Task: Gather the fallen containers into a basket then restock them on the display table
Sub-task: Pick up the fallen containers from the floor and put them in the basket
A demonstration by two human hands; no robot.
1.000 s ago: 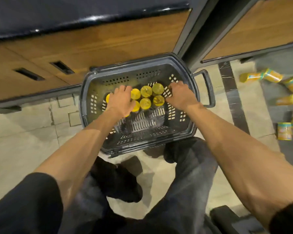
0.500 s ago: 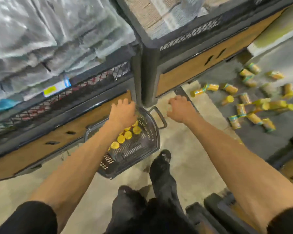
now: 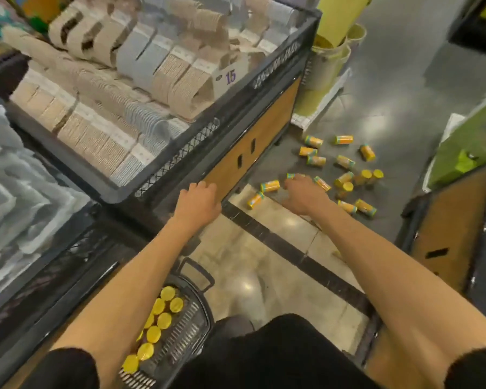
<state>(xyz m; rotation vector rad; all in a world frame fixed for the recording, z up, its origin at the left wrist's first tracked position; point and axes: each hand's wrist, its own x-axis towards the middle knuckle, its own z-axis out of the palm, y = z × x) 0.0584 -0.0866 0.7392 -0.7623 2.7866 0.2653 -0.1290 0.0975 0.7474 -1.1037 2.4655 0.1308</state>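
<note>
A dark plastic basket [image 3: 192, 318] stands on the floor below me, partly hidden by my left arm, with several yellow-lidded containers [image 3: 163, 321] upright inside. Several more fallen containers [image 3: 344, 161] lie scattered on the grey floor ahead to the right. My left hand [image 3: 198, 204] hovers in front of the corner of the display table [image 3: 253, 136], fingers curled, holding nothing. My right hand [image 3: 303, 193] reaches out toward the nearest fallen containers [image 3: 270, 186], fingers spread, empty.
The display table's mesh-walled bin holds folded woven goods [image 3: 129, 88]. A second bin of wrapped items [image 3: 14, 192] sits at left. Yellow-green buckets [image 3: 331, 46] stand past the table's corner. Another wooden display unit [image 3: 449, 220] stands at right. My dark-clothed knee [image 3: 278, 349] is beside the basket.
My view has swung up and right from the basket toward the scattered containers. Both hands left the basket and moved forward; the right hand now stretches toward the containers on the floor.
</note>
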